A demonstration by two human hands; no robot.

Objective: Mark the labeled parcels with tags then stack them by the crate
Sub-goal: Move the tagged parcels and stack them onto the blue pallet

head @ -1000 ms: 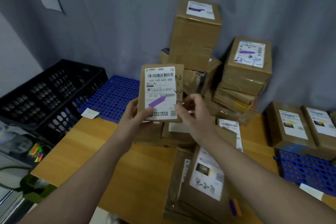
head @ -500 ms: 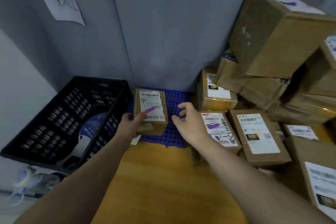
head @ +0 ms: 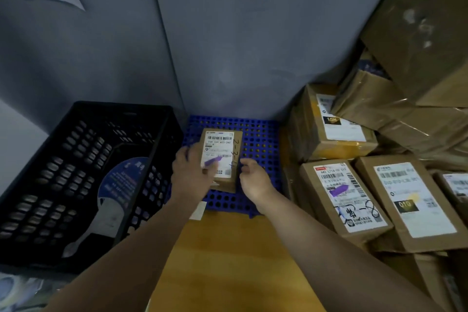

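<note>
Head camera is looking down at a small brown parcel (head: 222,159) that is lying label-up on the blue perforated mat (head: 260,139), just beside the black crate (head: 88,172) and close to the grey wall. The left hand (head: 192,172) is gripping the parcel's left edge, with the thumb pressing on the label near a purple stroke. The right hand (head: 253,180) is hovering just off the parcel's right edge with its fingers loosely curled and nothing in them; whether it is brushing the cardboard I cannot tell.

The parcel's long axis is running away from the person toward the wall, its barcode end pointing at the wall and its near end facing the wooden table (head: 228,261). A handwritten number is running lengthwise along the right strip of its top face.

Judging by the purple stroke and that number, this parcel's marking looks done, and it seems to be going down as the first of the stack by the crate. To the right, one marked parcel (head: 342,197) is showing purple and pen writing, while its neighbour (head: 415,200) is showing neither, so marking and stacking probably remain for much of that pile.
</note>
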